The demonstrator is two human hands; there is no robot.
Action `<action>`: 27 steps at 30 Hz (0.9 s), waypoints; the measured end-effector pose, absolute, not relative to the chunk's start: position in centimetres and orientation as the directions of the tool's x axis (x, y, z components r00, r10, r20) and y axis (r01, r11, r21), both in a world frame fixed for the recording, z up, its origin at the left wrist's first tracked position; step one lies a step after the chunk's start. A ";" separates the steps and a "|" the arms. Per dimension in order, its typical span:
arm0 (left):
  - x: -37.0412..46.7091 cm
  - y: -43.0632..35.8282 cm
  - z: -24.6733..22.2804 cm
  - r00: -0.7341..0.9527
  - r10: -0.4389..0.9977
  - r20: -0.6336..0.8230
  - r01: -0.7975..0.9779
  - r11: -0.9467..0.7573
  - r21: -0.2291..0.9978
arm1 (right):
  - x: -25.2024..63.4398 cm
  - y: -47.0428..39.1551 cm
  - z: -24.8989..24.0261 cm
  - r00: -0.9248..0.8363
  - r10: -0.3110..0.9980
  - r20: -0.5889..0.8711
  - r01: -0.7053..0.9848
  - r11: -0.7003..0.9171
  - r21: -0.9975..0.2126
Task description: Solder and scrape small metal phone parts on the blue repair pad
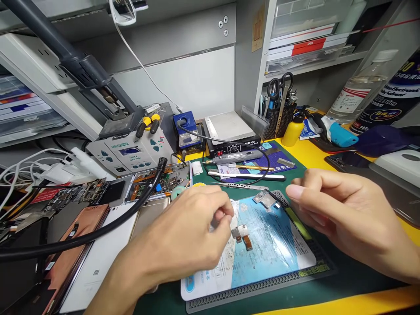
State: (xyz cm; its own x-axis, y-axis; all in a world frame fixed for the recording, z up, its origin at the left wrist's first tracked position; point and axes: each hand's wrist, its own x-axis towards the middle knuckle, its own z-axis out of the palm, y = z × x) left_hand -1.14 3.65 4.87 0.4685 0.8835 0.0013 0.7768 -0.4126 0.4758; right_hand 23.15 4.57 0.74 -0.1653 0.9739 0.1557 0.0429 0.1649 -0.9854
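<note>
Over the left part of a blue-and-white work sheet (272,245) is my left hand (183,232), its thumb and fingers curled in toward each other. Whatever may be in that pinch is hidden. A small camera module with orange-brown flex cables (243,234) lies on the sheet, just right of these fingertips. My right hand (351,214) hovers past the sheet's right edge, fingers bent and thumb laid along them. Anything inside it cannot be made out. Near its thumb tip, a second small metal part with a dark strip (266,200) rests at the sheet's upper edge.
Tweezers (243,186), a white brush (249,175) and a grey pen-like tool (241,156) lie behind the sheet. A black hose (131,225) crosses several phones at left. A hot-air station (134,153), heating plate (229,127) and yellow bottle (293,129) stand behind.
</note>
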 end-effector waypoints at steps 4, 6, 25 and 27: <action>-0.8 3.0 4.8 0.494 0.870 0.005 0.789 -0.450 0.418 | 23.1 4.5 0.7 -0.175 0.970 0.168 0.050 0.179 -0.983; -0.8 2.9 4.8 0.501 0.866 0.013 0.793 -0.464 0.395 | 23.1 4.5 0.6 -0.170 0.969 0.179 0.060 0.192 -0.980; -0.1 2.5 4.3 0.452 0.889 -0.076 0.823 -0.383 0.419 | 23.0 4.3 1.0 -0.207 0.964 0.165 0.069 0.182 -0.981; -0.1 2.6 4.4 0.465 0.880 -0.095 0.809 -0.379 0.449 | 22.9 4.3 1.1 -0.203 0.965 0.167 0.062 0.183 -0.981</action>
